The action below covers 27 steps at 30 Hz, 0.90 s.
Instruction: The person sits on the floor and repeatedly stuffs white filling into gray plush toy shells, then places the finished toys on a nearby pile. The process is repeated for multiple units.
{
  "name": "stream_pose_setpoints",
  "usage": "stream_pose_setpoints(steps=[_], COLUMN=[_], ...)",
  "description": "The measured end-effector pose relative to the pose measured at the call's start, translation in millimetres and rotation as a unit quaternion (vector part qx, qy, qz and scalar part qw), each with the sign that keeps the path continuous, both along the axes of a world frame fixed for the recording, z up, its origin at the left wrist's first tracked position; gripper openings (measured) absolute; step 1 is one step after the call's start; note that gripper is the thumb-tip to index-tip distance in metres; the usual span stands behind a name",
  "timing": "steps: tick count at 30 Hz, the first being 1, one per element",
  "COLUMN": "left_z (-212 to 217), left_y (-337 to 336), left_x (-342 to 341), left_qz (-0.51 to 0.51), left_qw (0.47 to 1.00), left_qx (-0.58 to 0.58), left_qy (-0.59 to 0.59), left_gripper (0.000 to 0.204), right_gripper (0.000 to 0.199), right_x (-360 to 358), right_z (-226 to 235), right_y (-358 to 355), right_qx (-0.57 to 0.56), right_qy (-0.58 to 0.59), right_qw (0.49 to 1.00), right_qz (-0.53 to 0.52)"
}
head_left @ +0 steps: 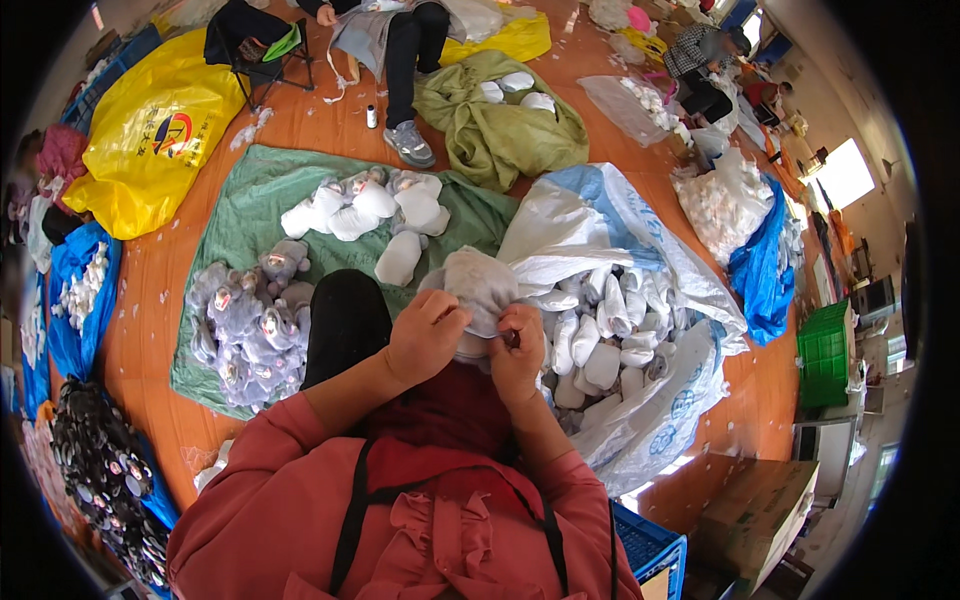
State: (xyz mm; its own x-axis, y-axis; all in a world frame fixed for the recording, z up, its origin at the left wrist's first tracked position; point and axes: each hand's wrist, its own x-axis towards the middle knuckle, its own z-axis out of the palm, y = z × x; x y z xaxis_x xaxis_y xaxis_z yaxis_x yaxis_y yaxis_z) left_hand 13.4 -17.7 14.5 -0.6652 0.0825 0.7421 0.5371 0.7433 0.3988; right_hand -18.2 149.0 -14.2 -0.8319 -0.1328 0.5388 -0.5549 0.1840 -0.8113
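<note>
Grey and soft, a stuffed toy piece is held up in front of the red top, just above the lap. It is gripped by both hands. The left hand is curled tight around its lower left side, with the fingers pressed into the cloth. The right hand is closed on its lower right edge, and the cloth is pinched between thumb and fingers there. Whether something small is also held in the right hand cannot be told. Just to the right, an open white sack is filled with more white stuffed pieces. To the left, a green sheet is spread on the orange floor, and a heap of grey plush toys and a few white pieces are laid on it. One black-clad knee is raised between the hands and the grey heap. Farther off, a yellow bag and another seated person can be seen.
</note>
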Motion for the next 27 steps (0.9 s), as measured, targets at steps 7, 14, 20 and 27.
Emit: stream_pose_setpoints(steps=[7, 14, 20, 27], left_z=[15, 35, -4, -27], left_y=[1, -55, -78, -68], left_x=[1, 9, 32, 55], left_qz=[-0.065, -0.168, -0.090, -0.007], left_qw=[0.997, 0.983, 0.986, 0.923], left_qx=[0.046, 0.034, 0.001, 0.205], left_qy=[-0.017, -0.072, -0.141, -0.326], left_gripper=[0.017, 0.047, 0.067, 0.039], right_gripper=[0.054, 0.033, 0.027, 0.022], right_x=[-11, -16, -13, -13], right_z=[11, 7, -31, -29], right_y=[-5, -1, -4, -13], right_qx=[0.011, -0.075, -0.173, -0.219], right_qy=[-0.053, -0.210, -0.325, -0.450], right_qw=[0.994, 0.963, 0.908, 0.832], right_qz=[0.100, 0.150, 0.198, 0.237])
